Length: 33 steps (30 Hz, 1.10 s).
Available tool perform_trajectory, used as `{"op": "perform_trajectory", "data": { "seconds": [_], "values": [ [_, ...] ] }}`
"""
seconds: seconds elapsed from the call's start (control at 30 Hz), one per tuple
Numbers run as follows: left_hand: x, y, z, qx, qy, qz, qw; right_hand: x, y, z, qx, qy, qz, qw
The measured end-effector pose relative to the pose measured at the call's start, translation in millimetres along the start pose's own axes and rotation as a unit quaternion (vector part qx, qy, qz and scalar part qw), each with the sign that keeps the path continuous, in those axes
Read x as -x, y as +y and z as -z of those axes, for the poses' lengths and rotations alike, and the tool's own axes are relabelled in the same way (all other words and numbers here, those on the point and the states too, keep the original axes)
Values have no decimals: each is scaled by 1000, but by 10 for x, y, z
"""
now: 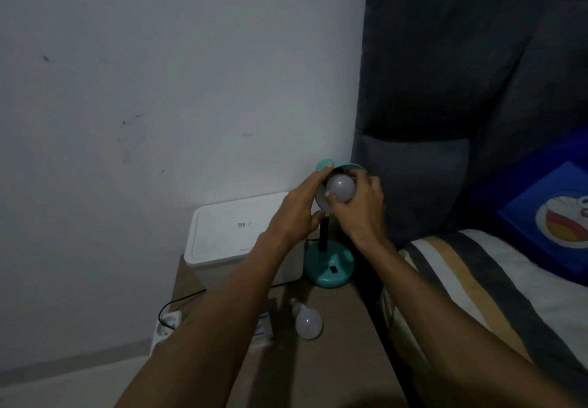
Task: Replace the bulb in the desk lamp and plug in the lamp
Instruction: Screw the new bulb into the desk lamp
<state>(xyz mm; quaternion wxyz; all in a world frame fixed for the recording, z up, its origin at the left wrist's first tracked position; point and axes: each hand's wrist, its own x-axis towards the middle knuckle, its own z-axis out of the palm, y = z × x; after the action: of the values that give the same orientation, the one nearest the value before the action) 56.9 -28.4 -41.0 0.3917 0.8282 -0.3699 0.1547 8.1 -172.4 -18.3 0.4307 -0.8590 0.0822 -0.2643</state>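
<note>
A teal desk lamp stands on a brown bedside table [334,360], with its round base [329,269] beside the bed. My left hand [297,213] grips the rim of the teal lamp shade [324,164] and holds it tilted toward me. My right hand [359,209] is closed around a white bulb [341,187] that sits inside the shade. A second white bulb [307,321] lies loose on the table in front of the base. A white power strip [167,328] lies on the floor at the left, with a black cord [181,299] running to it.
A white box [235,229] fills the back of the table, left of the lamp. A small carton [264,328] lies near the loose bulb. A dark headboard [445,89], a striped blanket [477,280] and a blue cartoon pillow [547,210] lie to the right.
</note>
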Motion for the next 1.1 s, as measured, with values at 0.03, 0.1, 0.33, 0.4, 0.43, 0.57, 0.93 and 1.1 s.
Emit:
{"op": "perform_trajectory", "data": {
  "seconds": [0.03,0.1,0.33,0.4,0.43,0.57,0.93,1.1],
  "values": [
    [-1,-2,-1,1,1,0,1000,-11,8,-4,5,-4,-3,1000],
    [2,-5,8,-2,2,1,1000,-39,18,3,14,1,-33,999],
    [12,19,14,4,0,7,1000,-47,-7,-19,8,24,-62,998],
    [8,20,17,7,-3,8,1000,-32,-21,-9,0,8,-30,1000],
    [8,19,17,9,-3,7,1000,-27,-16,-9,3,-2,-23,1000],
    [18,14,26,4,1,8,1000,-52,37,-8,3,-8,-55,998],
    [10,-2,27,-10,-2,5,1000,-24,17,-5,18,-23,-31,999],
    [3,-9,33,-23,0,3,1000,-88,8,-15,34,-29,-82,996]
  ]
}}
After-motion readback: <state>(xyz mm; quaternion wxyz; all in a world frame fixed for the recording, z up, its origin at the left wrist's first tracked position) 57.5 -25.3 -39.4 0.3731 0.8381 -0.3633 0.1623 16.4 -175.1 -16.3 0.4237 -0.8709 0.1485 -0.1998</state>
